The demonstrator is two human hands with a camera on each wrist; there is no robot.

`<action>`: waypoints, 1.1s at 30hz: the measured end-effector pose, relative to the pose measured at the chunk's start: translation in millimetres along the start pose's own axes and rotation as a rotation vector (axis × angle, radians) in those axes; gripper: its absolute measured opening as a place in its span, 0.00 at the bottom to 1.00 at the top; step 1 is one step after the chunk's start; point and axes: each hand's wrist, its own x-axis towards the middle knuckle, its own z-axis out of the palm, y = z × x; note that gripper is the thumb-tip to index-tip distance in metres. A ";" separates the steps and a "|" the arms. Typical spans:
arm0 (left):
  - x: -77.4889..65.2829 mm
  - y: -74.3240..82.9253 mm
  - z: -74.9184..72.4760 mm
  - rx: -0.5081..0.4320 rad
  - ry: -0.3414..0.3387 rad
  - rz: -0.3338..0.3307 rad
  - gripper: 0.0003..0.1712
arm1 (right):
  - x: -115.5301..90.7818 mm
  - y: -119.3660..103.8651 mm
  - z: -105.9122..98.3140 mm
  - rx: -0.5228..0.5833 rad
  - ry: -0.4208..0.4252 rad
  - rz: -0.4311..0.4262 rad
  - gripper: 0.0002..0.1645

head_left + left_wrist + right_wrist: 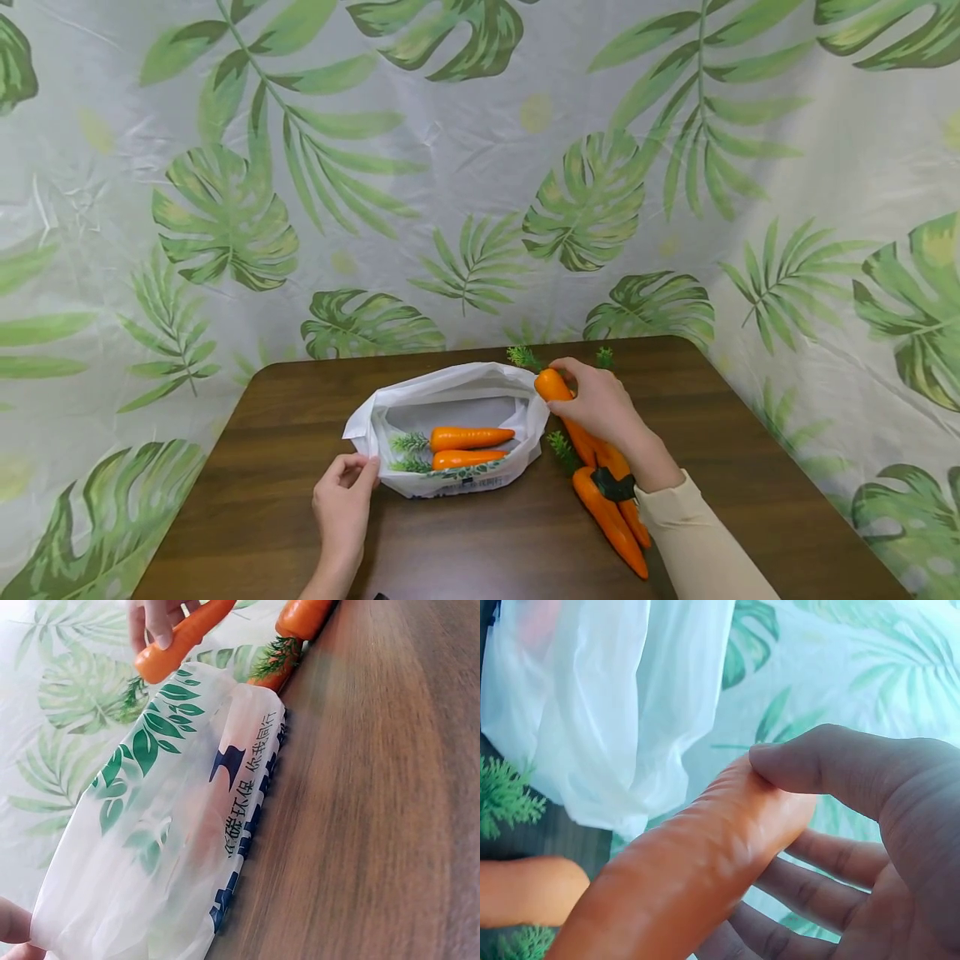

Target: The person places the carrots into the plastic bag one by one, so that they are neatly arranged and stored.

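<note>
A white plastic bag (408, 485) with green leaf print lies with its mouth spread wide on the table. Inside it are two orange carrots, one (471, 437) behind the other (467, 459), green tops to the left. My left hand (341, 500) pinches the bag's left rim between thumb and fingers. To the right of the bag, my right hand (600, 408) grips a carrot (553, 386) near its leafy end, lifted off the table in the left wrist view. More carrots (611, 521) lie below that hand, partly hidden by the forearm.
The brown wooden table (277, 467) has rounded back corners. A leaf-patterned curtain (480, 167) hangs right behind it. A small dark object (612, 484) sits by the right wrist, over the carrots. Another green top (604, 357) shows behind the right hand.
</note>
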 end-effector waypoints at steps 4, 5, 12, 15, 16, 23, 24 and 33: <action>-0.7 1.1 -0.6 -0.008 -0.009 -0.001 0.11 | 4.0 -10.3 2.6 -0.014 -0.014 -0.036 0.34; -0.6 1.0 -0.7 -0.011 -0.014 -0.002 0.11 | 5.0 -12.7 3.6 -0.016 -0.017 -0.046 0.34; 1.6 -0.3 -1.0 -0.008 -0.032 -0.012 0.10 | 11.8 -28.0 12.3 -0.052 -0.025 -0.122 0.34; 2.0 0.8 -1.3 -0.010 -0.036 -0.017 0.10 | 14.8 -35.1 17.4 -0.071 -0.023 -0.166 0.34; 2.3 0.4 -1.5 -0.010 -0.034 -0.018 0.10 | 16.0 -37.1 19.3 -0.077 -0.024 -0.179 0.35; 2.3 -0.2 -2.9 -0.016 -0.024 -0.007 0.12 | 24.8 -50.9 31.2 -0.137 -0.031 -0.232 0.34; 2.5 0.3 -2.8 -0.017 -0.024 -0.004 0.12 | 26.1 -53.0 32.6 -0.143 -0.035 -0.243 0.34; 1.6 2.5 -2.8 -0.020 -0.013 0.015 0.10 | 36.8 -71.3 47.5 -0.230 -0.071 -0.374 0.33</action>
